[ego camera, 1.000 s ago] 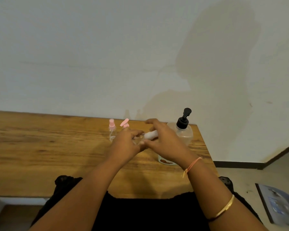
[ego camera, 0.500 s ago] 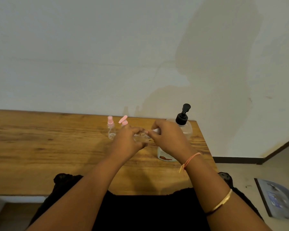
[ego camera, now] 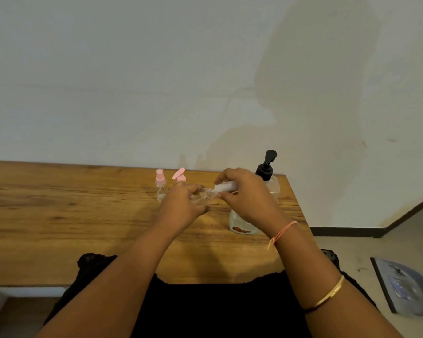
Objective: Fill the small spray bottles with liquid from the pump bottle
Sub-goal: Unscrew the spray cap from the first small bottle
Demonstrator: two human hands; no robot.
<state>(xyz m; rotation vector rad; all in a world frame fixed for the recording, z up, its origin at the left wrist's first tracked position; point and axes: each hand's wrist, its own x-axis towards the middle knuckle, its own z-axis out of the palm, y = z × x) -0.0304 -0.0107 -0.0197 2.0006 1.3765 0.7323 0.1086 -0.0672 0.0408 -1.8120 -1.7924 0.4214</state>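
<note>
My left hand (ego camera: pixel 181 206) grips a small clear spray bottle (ego camera: pixel 203 196) held on its side above the wooden table (ego camera: pixel 59 215). My right hand (ego camera: pixel 244 198) pinches the bottle's white cap (ego camera: pixel 226 186) at the neck. Two more small bottles stand behind my left hand: one with a pink spray top (ego camera: pixel 160 181), one with a pink flip cap (ego camera: pixel 179 175). The clear pump bottle with a black pump head (ego camera: pixel 266 167) stands behind my right hand, its body largely hidden.
The table's right edge lies just past the pump bottle. A grey flat object (ego camera: pixel 405 286) lies on the floor to the right. A white wall runs along the back of the table.
The white cap, hidden inside my right hand half a second ago, shows again, drawn a little away from the bottle's neck. Both hands stay in the same place.
</note>
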